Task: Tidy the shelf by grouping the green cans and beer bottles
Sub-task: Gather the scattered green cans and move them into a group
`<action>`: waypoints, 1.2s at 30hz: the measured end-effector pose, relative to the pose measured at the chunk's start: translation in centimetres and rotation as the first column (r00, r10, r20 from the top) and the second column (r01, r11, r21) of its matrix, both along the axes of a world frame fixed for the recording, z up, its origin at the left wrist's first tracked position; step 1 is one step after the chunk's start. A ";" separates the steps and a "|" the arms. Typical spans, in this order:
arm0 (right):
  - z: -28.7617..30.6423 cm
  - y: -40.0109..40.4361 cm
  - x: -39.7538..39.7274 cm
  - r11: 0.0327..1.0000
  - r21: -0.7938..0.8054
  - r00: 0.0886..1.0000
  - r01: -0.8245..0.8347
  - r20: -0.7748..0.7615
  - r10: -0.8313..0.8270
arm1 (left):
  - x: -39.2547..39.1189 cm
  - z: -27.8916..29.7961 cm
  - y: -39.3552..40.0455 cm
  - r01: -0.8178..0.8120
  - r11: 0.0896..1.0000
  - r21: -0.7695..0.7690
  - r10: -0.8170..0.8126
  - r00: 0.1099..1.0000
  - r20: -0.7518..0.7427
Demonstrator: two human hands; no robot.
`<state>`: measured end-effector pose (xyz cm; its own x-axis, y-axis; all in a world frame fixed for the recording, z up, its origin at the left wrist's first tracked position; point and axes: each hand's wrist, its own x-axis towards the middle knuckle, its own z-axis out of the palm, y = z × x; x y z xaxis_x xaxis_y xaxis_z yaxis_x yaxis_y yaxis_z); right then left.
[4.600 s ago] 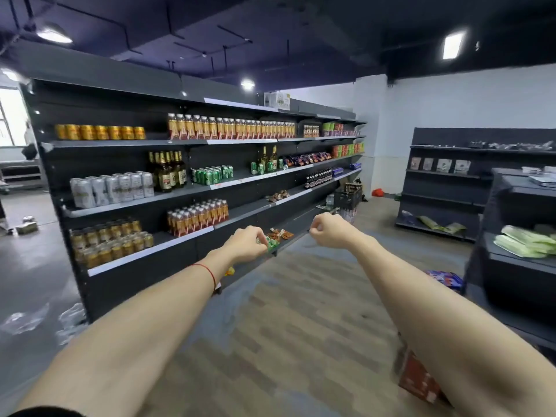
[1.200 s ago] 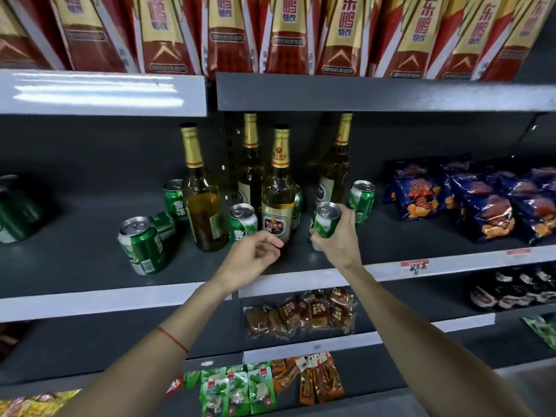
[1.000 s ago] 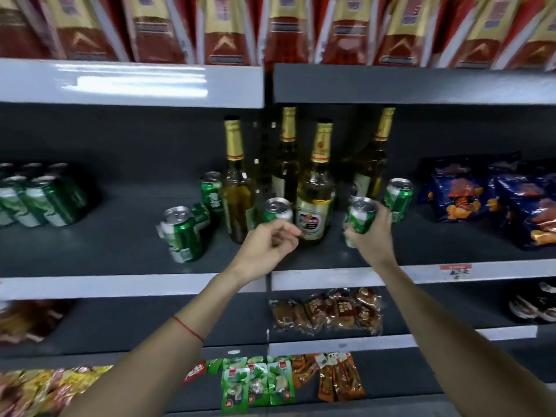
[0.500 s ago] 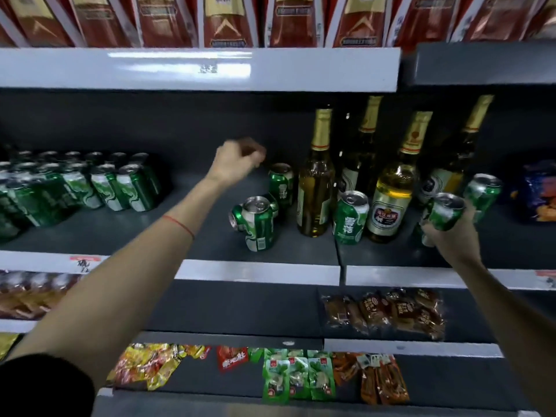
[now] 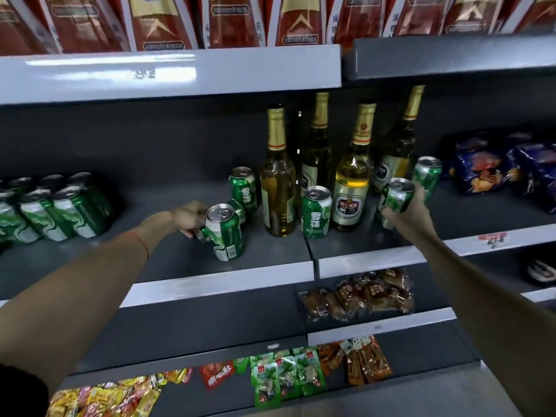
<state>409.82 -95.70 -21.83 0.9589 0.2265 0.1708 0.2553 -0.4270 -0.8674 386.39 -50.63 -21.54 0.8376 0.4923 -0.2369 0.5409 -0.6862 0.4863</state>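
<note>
left hand point(image 5: 192, 216) drops from shelf back, now grips green aluminium can point(image 5: 225, 231) mid-frame | right hand point(image 5: 412, 210) still holds second green can point(image 5: 396, 195) | both ready for can cluster point(image 5: 54, 206) left

Middle shelf point(image 5: 222, 284), by kind:
- Beer bottles point(image 5: 350, 176), gold foil necks: 4, upright, clustered at centre
- Green cans, loose round the bottles: 6 – one leaning can point(image 5: 226, 233) at the left hand point(image 5: 189, 216), one lying can point(image 5: 237, 207) just behind it, one standing behind that point(image 5: 244, 188), one standing in front of the bottles point(image 5: 316, 212), one in the right hand point(image 5: 413, 212), one at far right point(image 5: 426, 176)
- Green cans, packed group at left point(image 5: 57, 206): at least 8 in view, rest cut off
- Blue snack bags point(image 5: 508, 167), right end: number unclear

Upper shelf: red cartons point(image 5: 228, 19), 9 or so partly visible

Hands: 2
</note>
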 end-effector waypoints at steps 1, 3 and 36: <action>-0.1 0.0 0.1 1.000 0.002 1.000 -0.002 -0.001 0.002 | -0.6 0.7 -1.3 0.001 1.000 0.022 -0.001 1.000 -0.014; -0.2 0.0 0.2 1.000 0.007 1.000 -0.007 -0.002 0.007 | -1.2 1.1 -2.6 -0.009 0.999 0.039 0.008 1.000 0.023; -0.9 0.1 0.8 0.999 0.025 0.998 -0.037 0.055 0.035 | -1.8 3.7 -4.4 -0.299 0.936 -0.189 0.349 0.693 0.631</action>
<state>410.59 -95.61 -22.75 0.9392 0.2556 0.2292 0.3177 -0.3941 -0.8624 384.55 -54.99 -17.82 0.5886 0.7662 0.2579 0.2605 -0.4817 0.8367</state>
